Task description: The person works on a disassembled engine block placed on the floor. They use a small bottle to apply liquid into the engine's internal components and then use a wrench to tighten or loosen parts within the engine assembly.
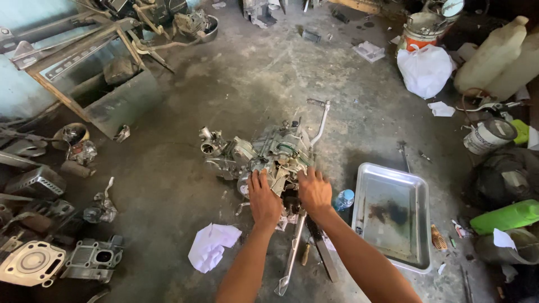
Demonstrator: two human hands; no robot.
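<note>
A small motorcycle engine [269, 157] sits on the stained concrete floor [252, 78], roughly in the middle of the view, with its bent kick lever [321, 120] rising from the far right side. Both of the person's bare hands lie palm down on the near edge of the engine: the left hand [264, 199] with fingers spread flat against the casing, the right hand [314, 189] just beside it, fingers also spread and pressed on the top, neither closed around anything. Below the hands, long metal tools [293, 252] lie on the floor between the forearms. A crumpled white paper [210, 244] lies near the left forearm. To the right of the right hand stand a small plastic bottle with a blue cap [343, 200] and, just past it, a rectangular metal tray [393, 213] with dark oil stains. Loose engine parts, among them a cylinder head [92, 259] and a round cover [31, 262], are scattered along the left edge. A white plastic bag [424, 70] and 2 pale jugs [494, 53] stand far right, well apart from the engine.
</note>
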